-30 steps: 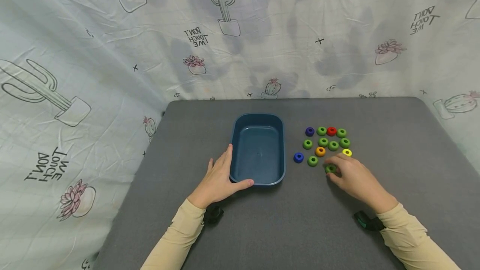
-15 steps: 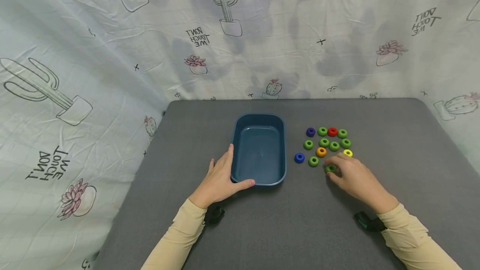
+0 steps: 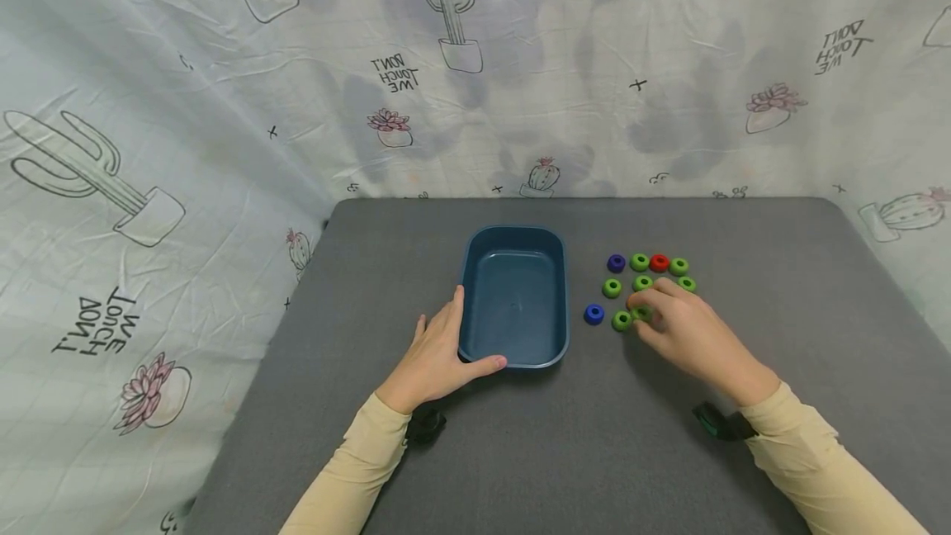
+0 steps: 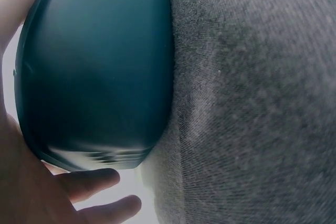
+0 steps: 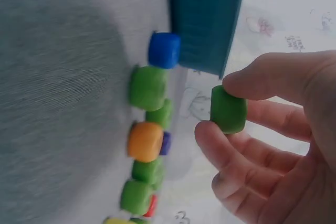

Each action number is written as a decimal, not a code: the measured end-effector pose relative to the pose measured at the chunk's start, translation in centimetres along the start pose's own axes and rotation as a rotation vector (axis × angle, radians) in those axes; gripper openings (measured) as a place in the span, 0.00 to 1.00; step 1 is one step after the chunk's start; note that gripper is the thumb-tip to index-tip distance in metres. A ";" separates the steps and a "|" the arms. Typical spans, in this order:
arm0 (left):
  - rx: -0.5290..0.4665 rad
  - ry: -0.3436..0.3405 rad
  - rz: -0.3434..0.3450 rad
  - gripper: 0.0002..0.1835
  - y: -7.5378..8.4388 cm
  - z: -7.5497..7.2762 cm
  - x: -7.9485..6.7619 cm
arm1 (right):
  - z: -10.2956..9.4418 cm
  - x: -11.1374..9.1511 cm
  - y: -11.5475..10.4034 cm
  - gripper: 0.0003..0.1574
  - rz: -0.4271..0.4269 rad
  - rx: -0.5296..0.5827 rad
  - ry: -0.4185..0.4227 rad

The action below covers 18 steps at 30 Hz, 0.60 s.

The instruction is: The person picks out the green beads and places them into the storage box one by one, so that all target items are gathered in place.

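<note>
Wrinkled pale fabric [image 3: 513, 89] printed with cacti [image 3: 449, 2] and lettering [image 3: 396, 73] hangs behind a gray, round-cornered tabletop [image 3: 565, 452].

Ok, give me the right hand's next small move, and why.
Probably move the pinched green ring-shaped bead over the blue rectangular plastic tray: the right hand holds it clear of the grey fabric-topped table, and the left hand touches the tray.

On the table [image 3: 520, 452], the tub [image 3: 514, 295] stands left of the beads [image 3: 642, 280], with the left hand [image 3: 431, 353] against its left side and near edge. The right hand [image 3: 687, 329] hangs over the beads' near side — one held bead [image 5: 229, 109] between thumb and fingertip — and a curtain [image 3: 505, 106] spans behind the table.
</note>
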<state>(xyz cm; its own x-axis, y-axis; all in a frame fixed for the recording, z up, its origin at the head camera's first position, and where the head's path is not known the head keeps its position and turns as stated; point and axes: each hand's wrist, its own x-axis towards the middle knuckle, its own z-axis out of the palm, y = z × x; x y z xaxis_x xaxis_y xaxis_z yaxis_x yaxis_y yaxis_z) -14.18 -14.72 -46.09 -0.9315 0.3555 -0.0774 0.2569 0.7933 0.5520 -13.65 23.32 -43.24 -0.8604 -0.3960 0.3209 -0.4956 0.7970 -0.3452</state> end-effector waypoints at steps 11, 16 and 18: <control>0.001 -0.008 -0.007 0.70 0.2 -0.1 0.0 | -0.2 3.4 -2.2 0.14 -0.040 0.069 -0.024; 0.003 -0.010 -0.007 0.70 0.1 -0.1 0.0 | 0.1 5.0 -3.3 0.13 -0.053 0.078 -0.032; 0.005 -0.009 -0.007 0.70 0.0 0.0 0.0 | 0.3 5.6 -3.7 0.13 -0.048 0.092 -0.049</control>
<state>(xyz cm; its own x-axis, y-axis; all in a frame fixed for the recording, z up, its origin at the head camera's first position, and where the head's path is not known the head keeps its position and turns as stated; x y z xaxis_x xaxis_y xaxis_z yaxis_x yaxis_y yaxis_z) -14.18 -14.70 -46.04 -0.9310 0.3540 -0.0887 0.2514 0.7983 0.5472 -16.65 18.03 -40.41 -0.8391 -0.4563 0.2963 -0.5432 0.7324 -0.4104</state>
